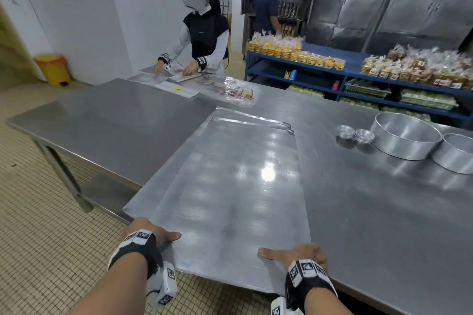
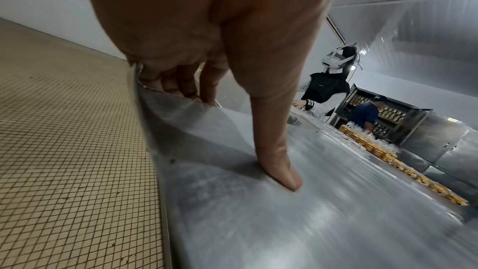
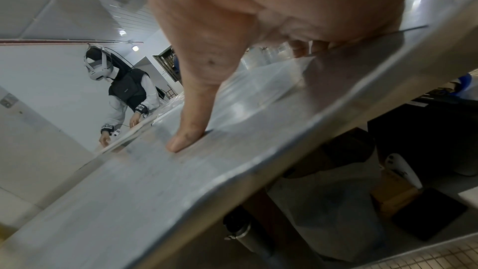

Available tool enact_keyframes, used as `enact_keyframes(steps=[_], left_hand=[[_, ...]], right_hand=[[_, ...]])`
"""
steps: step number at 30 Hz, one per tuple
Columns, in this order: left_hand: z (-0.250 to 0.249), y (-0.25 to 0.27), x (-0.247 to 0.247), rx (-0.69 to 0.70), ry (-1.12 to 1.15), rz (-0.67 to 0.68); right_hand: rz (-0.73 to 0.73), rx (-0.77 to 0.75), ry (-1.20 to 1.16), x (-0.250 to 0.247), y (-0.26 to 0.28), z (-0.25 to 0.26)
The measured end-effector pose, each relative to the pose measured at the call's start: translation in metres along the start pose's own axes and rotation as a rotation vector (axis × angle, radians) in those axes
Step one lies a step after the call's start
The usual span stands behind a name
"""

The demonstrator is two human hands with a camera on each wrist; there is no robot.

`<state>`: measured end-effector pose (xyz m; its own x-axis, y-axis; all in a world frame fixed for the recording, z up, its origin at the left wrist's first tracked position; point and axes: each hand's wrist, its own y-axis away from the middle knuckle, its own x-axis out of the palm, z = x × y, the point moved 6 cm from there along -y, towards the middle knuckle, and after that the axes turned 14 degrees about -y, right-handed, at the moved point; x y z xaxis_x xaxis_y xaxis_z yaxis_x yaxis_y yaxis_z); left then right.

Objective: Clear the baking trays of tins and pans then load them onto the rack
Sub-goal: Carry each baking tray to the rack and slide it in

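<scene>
A large flat metal baking tray (image 1: 230, 186) lies on top of other trays (image 1: 253, 118) on the steel table, its near end jutting past the table's front edge. My left hand (image 1: 151, 234) grips the tray's near left corner, thumb (image 2: 282, 169) flat on top and fingers (image 2: 178, 85) curled under the rim. My right hand (image 1: 299, 253) holds the near right corner the same way, thumb (image 3: 186, 138) on top, fingers beneath. Two big round pans (image 1: 405, 139) and two stacks of small tins (image 1: 345, 131) stand on the table to the right, off the trays.
The steel table (image 1: 384, 212) stretches right and far. A person in a headset (image 1: 202, 33) works at its far end over plastic sheets (image 1: 230, 89). Another person (image 1: 266, 7) stands at a cabinet. Blue shelves (image 1: 358, 77) hold bagged bread. Tiled floor (image 1: 51, 238) lies to the left.
</scene>
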<state>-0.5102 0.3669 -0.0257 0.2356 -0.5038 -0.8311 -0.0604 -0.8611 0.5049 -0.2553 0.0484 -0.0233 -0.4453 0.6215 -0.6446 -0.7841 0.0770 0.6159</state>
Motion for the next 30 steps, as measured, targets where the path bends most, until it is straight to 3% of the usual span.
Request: enact_keyframes(steps=[13,19,27,30], left_hand=[[-0.031,-0.136,-0.049,0.094,-0.3,0.045],[-0.032,-0.163,-0.055,0.113,-0.347,0.078],[-0.028,-0.178,-0.05,0.099,-0.337,-0.014],[-0.031,-0.189,-0.042,0.144,-0.284,0.037]], right_hand=[[-0.087,0.041,-0.082,0.072,0.033,0.067],[-0.134,0.034,-0.08,0.096,0.039,0.084],[-0.184,0.076,-0.054,0.117,0.034,0.079],[-0.231,0.061,-0.014,0.117,0.038,0.077]])
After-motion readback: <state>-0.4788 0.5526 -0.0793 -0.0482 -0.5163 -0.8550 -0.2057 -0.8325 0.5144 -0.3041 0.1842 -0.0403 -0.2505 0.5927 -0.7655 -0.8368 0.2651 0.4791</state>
